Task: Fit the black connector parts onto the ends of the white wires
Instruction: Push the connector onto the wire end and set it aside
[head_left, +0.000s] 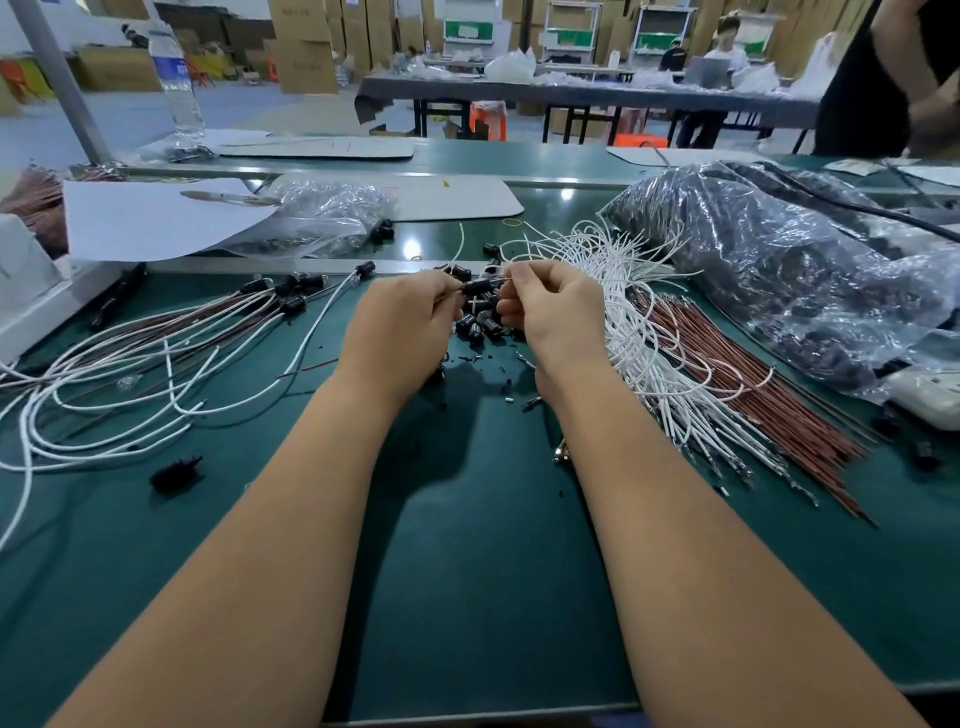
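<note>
Pinched between the fingers of my left hand is one black connector, while my right hand pinches a thin wire end at it, above the loose connector pile on the green table.

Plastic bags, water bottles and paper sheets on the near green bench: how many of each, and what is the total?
Plastic bags: 2, a small clear bag on the left and a large bag of black parts on the right.
Water bottles: 1, the water bottle at far left.
Paper sheets: 1, the white paper sheet.
Total: 4
</note>
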